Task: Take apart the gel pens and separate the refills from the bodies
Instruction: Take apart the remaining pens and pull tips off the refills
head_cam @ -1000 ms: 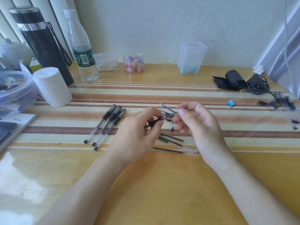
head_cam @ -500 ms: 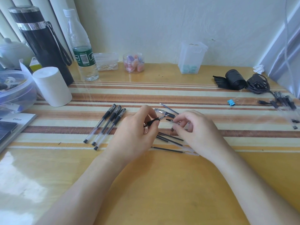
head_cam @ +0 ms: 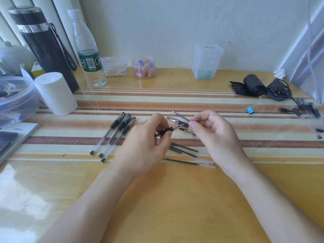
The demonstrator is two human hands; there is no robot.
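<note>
Striped woven mat point(head_cam: 228, 102) lies under a glossy clear sheet on a yellow wood-grain desk point(head_cam: 175, 199).

Over mat centre: left hand point(head_cam: 145, 144) grips the held pen point(head_cam: 166, 132) by its black rubber sleeve. Right hand point(head_cam: 215, 135) pinches the pen's tip end between thumb and forefinger, other fingers curled.

Mat, left part: three intact pens point(head_cam: 114, 135), parallel, with clear barrels and black grips.

Mat, near edge: thin black refills point(head_cam: 185, 152) with clear tails.

Beyond the mat's far edge:
- round clear jar point(head_cam: 143, 58) holding pink and purple lumps
- square frosted tub point(head_cam: 206, 57) with pale blue pieces at the bottom
- low clear box point(head_cam: 114, 61) holding cotton swabs
</note>
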